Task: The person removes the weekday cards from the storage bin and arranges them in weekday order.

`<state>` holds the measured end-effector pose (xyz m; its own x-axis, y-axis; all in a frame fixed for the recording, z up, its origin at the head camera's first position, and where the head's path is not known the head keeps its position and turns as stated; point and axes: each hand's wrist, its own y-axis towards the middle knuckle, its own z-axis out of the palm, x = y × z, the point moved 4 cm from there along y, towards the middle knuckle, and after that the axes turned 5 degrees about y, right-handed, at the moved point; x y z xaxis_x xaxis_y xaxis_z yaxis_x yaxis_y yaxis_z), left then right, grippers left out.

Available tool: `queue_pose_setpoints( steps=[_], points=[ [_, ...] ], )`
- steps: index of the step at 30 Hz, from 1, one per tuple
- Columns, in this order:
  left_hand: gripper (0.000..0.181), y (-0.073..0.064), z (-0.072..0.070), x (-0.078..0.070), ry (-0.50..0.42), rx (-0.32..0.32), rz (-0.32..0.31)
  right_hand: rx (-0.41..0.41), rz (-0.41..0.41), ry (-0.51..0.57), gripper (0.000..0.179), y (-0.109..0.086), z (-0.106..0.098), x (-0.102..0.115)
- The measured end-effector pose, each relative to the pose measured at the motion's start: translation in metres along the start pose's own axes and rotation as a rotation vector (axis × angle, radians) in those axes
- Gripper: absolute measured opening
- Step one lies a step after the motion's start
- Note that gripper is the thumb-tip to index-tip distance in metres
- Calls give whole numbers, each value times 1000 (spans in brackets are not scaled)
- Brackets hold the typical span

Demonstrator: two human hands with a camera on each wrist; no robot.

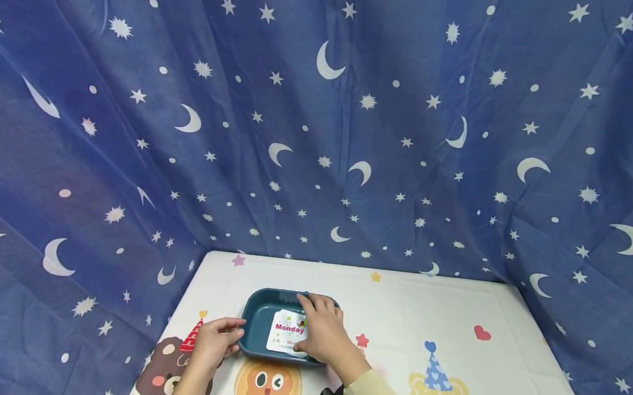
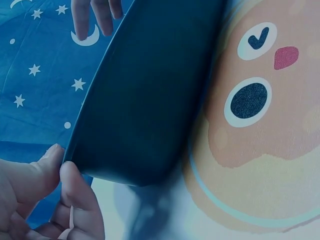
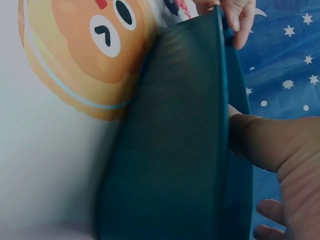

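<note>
A dark teal rectangular tray (image 1: 258, 320) with rounded corners sits on the table. Inside it, toward the right, lies a white card (image 1: 283, 337) printed "Monday" in pink. My left hand (image 1: 216, 338) is at the tray's left end; in the left wrist view its thumb and index finger (image 2: 80, 192) pinch the rim. Over the right part of the tray is my right hand (image 1: 325, 334), its fingers spread from the thumb. The thumb (image 3: 255, 137) reaches down inside the wall and overlaps the card's lower right in the head view. That hand covers the card's right side.
The white tablecloth (image 1: 413, 317) carries printed cartoon figures, among them a round orange face (image 1: 268, 387) just in front of the tray. A blue curtain (image 1: 322, 130) with moons and stars hangs behind the table's back edge and along its sides.
</note>
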<state>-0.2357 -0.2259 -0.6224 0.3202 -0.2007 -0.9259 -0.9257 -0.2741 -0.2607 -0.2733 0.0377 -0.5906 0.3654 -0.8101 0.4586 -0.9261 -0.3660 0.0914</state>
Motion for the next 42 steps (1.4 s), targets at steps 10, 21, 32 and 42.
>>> queue_pose_setpoints(
  steps=[10, 21, 32, 42],
  points=[
    [25, 2, 0, 0, -16, 14, -4, 37, 2, -71, 117, 8, 12, 3],
    [24, 3, 1, 1, -41, 19, -12, 101, 9, -104, 118, 15, 22, 6],
    [24, 5, 0, 4, -45, 15, -13, 148, 18, -121, 110, 17, 35, 2],
    [25, 4, 1, 4, -52, 16, -17, 154, 6, -131, 105, 17, 37, 2]
  ],
)
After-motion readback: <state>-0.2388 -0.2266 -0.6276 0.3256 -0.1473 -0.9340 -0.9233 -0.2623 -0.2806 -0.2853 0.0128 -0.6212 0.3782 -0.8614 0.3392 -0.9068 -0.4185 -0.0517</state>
